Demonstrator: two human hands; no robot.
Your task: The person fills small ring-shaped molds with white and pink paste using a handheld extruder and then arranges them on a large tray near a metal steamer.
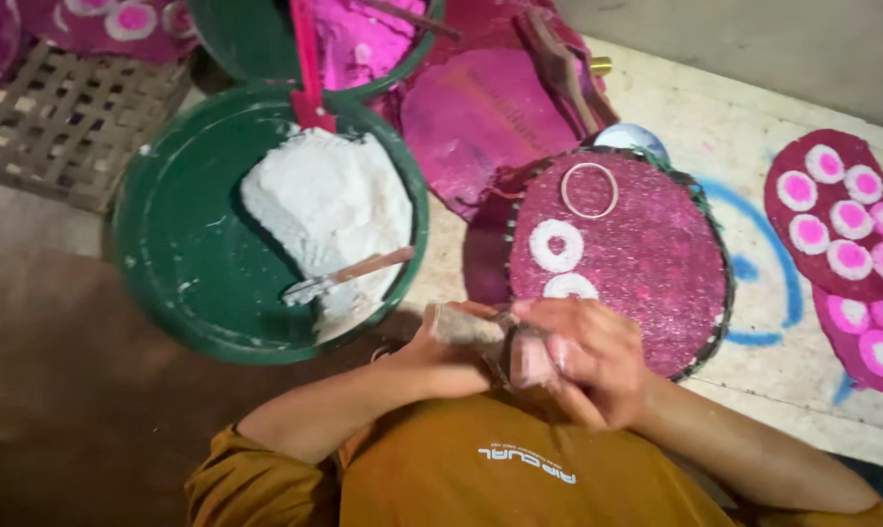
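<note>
Head view, looking down over the wearer's ochre shirt (pixel 480 478). Both hands meet near the chest, at the near edge of the round magenta disc (pixel 646 259). The left hand (pixel 441 346) is closed around a short, paste-smeared tool or stick (pixel 466 324); the right hand (pixel 593 356) is curled about the same bundle, fingers wrapped on a pinkish lump (pixel 531 363) whose nature I cannot tell. Grip: both closed and narrow, holding that tool and lump between them. Judgement on the step: the hands seem to be loading or cleaning the applicator before laying a further ring, so it would pay to keep the load small and even, and to hold the disc steady, since the white rings (pixel 556 245) already on it look wet and would smear if brushed by a wrist. One thin ring outline (pixel 589 189) sits at the far side of the disc, two filled rings nearer. Left of the disc, a green basin (pixel 168 244) holds a heap of white paste (pixel 329 210) with a spatula (pixel 349 276) resting in it; a second green basin (pixel 246 39) with pink contents lies beyond. Finished magenta pieces bearing white-and-pink circles (pixel 841 234) lie at far right. Surface: a pale board (pixel 754 127) with blue paint marks; brown floor to the near left, a woven mat (pixel 65 117) far left. Light is dim.
</note>
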